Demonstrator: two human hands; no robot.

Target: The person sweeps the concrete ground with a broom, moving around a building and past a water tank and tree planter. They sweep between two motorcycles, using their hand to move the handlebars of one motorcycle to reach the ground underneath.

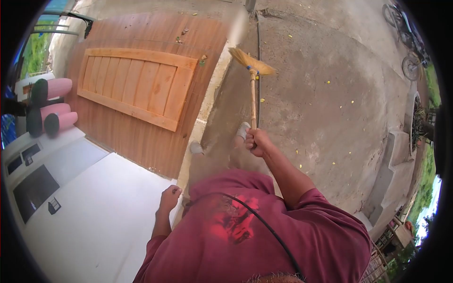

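A straw broom (253,96) stretches away from me, its long handle wrapped in the fingers of my right hand (257,142). Its fanned yellow bristles (255,63) are at the far end, over the concrete beside the raised floor's edge, with a blue binding at their base. My left hand (170,196) hangs at my side near the white wall, fingers curled in and nothing visible in them. Both my feet, in light shoes (197,148), stand on the concrete below.
A wooden door panel (137,85) lies on the wood-look floor (141,141) to the left. Pink columns (59,89) stand beyond the white wall (99,207). A dark hose (258,37) runs along the concrete (321,99). Concrete steps (391,160) and a motorcycle (409,42) are on the right.
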